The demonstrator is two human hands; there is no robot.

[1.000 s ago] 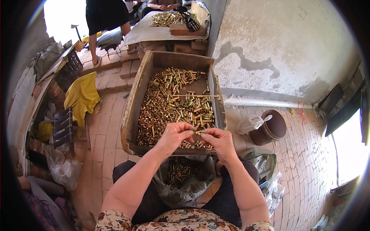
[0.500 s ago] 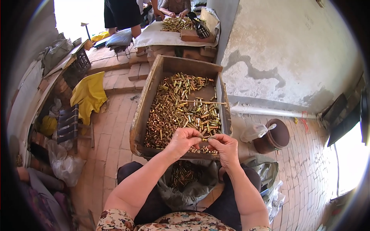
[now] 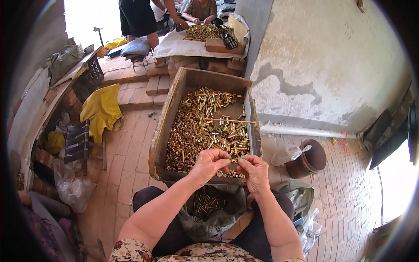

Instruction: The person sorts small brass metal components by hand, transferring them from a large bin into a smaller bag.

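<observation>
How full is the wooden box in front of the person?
Partly full. Small brass pieces cover most of the box floor in a shallow layer; bare bottom shows near the far right corner, and the walls stand well above them.

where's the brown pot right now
In the head view the brown pot stands on the brick floor to the person's right, just past the wooden box, with a clear bag against it.

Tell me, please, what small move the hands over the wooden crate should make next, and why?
Probably lower the small brass-coloured metal piece into the grey bag on the lap. The left hand and right hand pinch it together above the crate's near edge, and the bag lies open directly below, already holding similar pieces.
</observation>
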